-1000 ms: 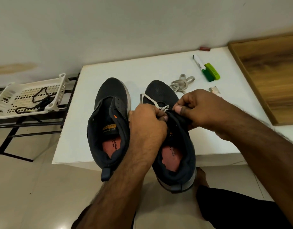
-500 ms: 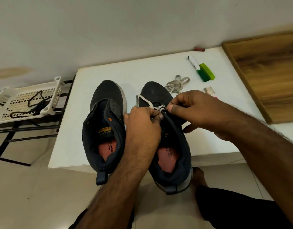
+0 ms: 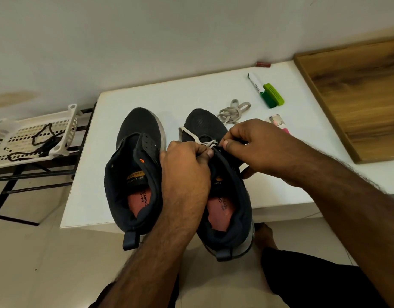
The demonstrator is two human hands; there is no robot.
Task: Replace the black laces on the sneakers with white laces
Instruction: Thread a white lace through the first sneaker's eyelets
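White table [image 3: 129, 196] is our landmark; everything is placed relative to it. Wooden board [image 3: 358, 96] butts against its right edge. White plastic basket [image 3: 65, 121] sits on a black rack just off its left edge, with the black laces [image 3: 39, 144] piled inside.

Two dark sneakers stand side by side mid-table, toes toward the wall, heels overhanging the near edge. Left sneaker [image 3: 133, 172] has no lace, tongue up, and nobody is touching it. Right sneaker [image 3: 227, 196] is where we're working.

Our left hand [image 3: 185, 172] sits over the right sneaker's inner side, fingers curled, thumb and forefinger pinching the white lace [image 3: 200, 138] at the eyelets. Our right hand [image 3: 258, 147] comes in from the outer side, fingertips and thumb pinched on the upper's edge by the same eyelets; we can't tell if it also has the lace. One loop of the white lace trails off the toe side toward the left sneaker.

Spare white lace [image 3: 233, 111] is bundled just past the right sneaker's toe, toward the table's far right. Green-capped marker [image 3: 263, 91] and green clip [image 3: 273, 94] lie touching near the far right corner. Small tube [image 3: 278, 122] sits beside our right hand, partly hidden. Small red item [image 3: 263, 64] lies at the far edge by the wall.
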